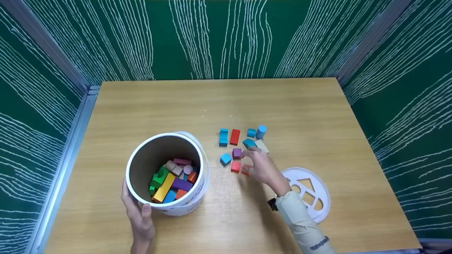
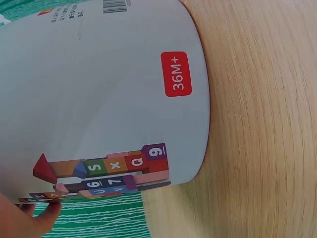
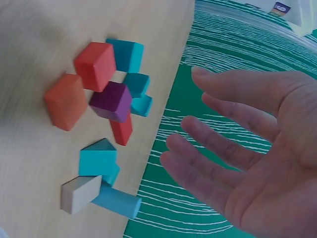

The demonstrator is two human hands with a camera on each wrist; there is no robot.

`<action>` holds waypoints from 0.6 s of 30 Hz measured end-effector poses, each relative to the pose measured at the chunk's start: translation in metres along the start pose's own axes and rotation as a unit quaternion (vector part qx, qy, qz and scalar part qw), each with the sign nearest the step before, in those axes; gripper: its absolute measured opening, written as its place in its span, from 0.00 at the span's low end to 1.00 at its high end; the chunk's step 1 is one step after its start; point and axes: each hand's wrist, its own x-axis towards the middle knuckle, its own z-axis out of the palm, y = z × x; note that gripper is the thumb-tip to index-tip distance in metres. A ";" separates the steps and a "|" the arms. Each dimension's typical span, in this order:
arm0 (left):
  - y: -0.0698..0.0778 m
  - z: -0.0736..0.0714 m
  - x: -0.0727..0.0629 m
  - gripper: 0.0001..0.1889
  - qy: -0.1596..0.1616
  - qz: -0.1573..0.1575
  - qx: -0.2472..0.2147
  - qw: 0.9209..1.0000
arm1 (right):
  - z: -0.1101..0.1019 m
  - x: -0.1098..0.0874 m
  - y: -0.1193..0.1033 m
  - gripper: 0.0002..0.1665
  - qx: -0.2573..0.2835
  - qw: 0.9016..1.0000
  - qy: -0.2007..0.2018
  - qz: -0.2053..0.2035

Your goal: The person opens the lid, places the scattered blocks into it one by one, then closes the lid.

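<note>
My left hand point(image 1: 141, 218) holds the outside of a white bucket point(image 1: 132, 165), its fingers along the left wall and the thumb at the front. Coloured wooden blocks, among them a long yellow block point(image 1: 164, 188), lie inside. In the left wrist view, the bucket point(image 2: 109, 89) fills most of the picture, with fingertips point(image 2: 47, 218) against its printed side. My right hand point(image 1: 259, 164) is above loose blocks on the table; the right wrist view shows the hand point(image 3: 247, 134) with fingers spread and nothing in them. Nearby are a purple cube point(image 1: 237, 153), a red cube point(image 1: 235, 167) and an orange block point(image 1: 246, 169).
A white round lid point(image 1: 325, 197) with shaped holes lies right of the bucket, partly under the right forearm. Farther back are blue blocks point(image 1: 223, 137), a red block point(image 1: 235, 137), a blue cylinder point(image 1: 261, 132) and a pale block point(image 1: 262, 145). Green walls point(image 1: 243, 38) enclose the wooden table point(image 1: 169, 106).
</note>
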 end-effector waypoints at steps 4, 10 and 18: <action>-0.001 0.000 0.001 0.36 -0.001 0.006 -0.021 1.000 | 0.003 0.001 0.004 0.17 -0.012 1.000 0.006 -0.001; -0.001 0.000 0.001 0.37 -0.002 0.010 -0.022 1.000 | 0.008 0.002 0.007 0.19 -0.008 1.000 -0.005 0.018; -0.001 -0.001 -0.001 0.36 -0.003 -0.001 -0.008 1.000 | 0.017 0.004 0.014 0.19 -0.016 1.000 -0.009 0.025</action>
